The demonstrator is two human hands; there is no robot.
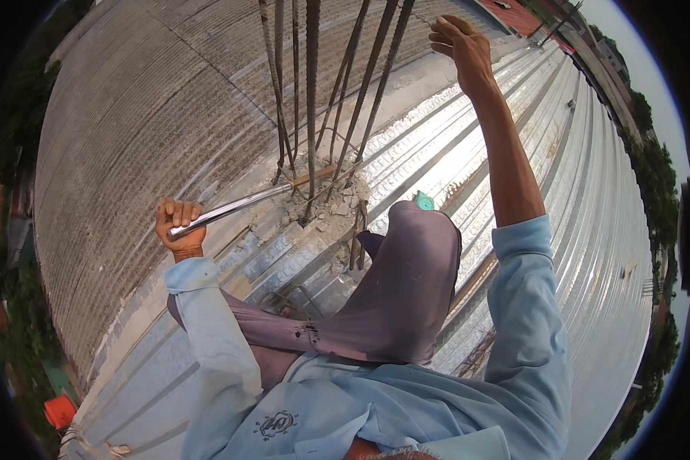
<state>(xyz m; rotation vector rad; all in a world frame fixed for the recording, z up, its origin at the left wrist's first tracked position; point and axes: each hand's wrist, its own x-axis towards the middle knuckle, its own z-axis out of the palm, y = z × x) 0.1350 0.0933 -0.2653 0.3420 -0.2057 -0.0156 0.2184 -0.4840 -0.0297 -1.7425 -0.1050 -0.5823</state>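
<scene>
My left hand (179, 224) is closed around one end of a shiny silver metal pipe (241, 205). The pipe slants up to the right, and a rust-brown piece (313, 176) at its far end lies among the upright ribbed steel bars (312, 92). Broken concrete (326, 205) surrounds the foot of these bars. My right hand (463, 47) is raised at the upper right, apart from the bars. Its fingers are loosely bent and slightly apart, with nothing visible in them.
Shiny corrugated metal sheets (590, 230) cover the right side. A weathered grey corrugated roof (130, 153) stretches to the left. Beside my bent knee (425, 253) shows a round turquoise object (424, 201). Short rusty bar stubs (358, 238) stick up nearby. A red-orange container (60, 412) sits at lower left.
</scene>
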